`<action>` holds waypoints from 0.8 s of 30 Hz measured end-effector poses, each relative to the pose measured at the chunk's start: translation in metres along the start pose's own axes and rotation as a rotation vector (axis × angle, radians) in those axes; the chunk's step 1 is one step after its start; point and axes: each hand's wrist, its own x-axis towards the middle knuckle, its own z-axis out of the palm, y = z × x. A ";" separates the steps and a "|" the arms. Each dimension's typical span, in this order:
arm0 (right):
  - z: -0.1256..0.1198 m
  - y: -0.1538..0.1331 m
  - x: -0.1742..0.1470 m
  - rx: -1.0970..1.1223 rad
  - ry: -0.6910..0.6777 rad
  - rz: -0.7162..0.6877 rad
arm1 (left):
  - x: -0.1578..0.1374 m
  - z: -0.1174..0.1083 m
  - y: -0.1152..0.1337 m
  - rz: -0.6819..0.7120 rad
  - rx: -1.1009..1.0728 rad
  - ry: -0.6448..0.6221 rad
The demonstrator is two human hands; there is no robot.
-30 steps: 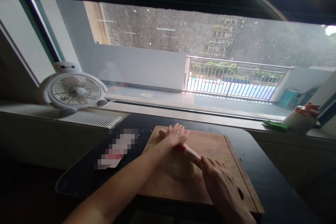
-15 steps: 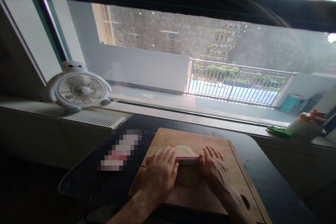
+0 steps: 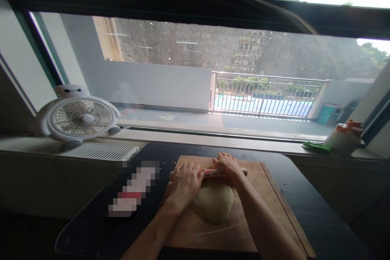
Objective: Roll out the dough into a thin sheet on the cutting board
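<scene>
A wooden rolling pin (image 3: pixel 210 173) with red printing lies across the far part of a wooden cutting board (image 3: pixel 252 211). My left hand (image 3: pixel 188 178) presses over its left part, thumb against the near side. Near the right end, which pokes out past the wrist, my right hand (image 3: pixel 227 164) grips it with the fingers over the top. On the near side of the pin a flattened round of pale dough (image 3: pixel 215 203) rests on the board. Its far edge is hidden behind the pin and hands.
The board sits on a dark table (image 3: pixel 307 195), with a blurred-out pinkish item (image 3: pixel 134 191) to its left. A white fan (image 3: pixel 87 118) stands on the radiator (image 3: pixel 100 151). On the windowsill at right are a green cloth-like thing (image 3: pixel 317 147) and a whitish container (image 3: pixel 344 140).
Both hands have pushed the rolling pin away from me, from the middle of the dough to its far edge. More dough shows now. The camera view has shifted slightly.
</scene>
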 end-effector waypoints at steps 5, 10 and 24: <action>0.005 0.004 -0.031 0.060 0.128 -0.066 | -0.024 -0.006 0.007 0.001 -0.027 0.054; 0.011 0.006 -0.080 0.009 0.250 -0.095 | -0.058 -0.013 0.014 0.013 -0.017 0.049; 0.005 -0.005 -0.005 0.087 0.097 0.086 | 0.018 0.004 -0.013 0.004 0.017 -0.052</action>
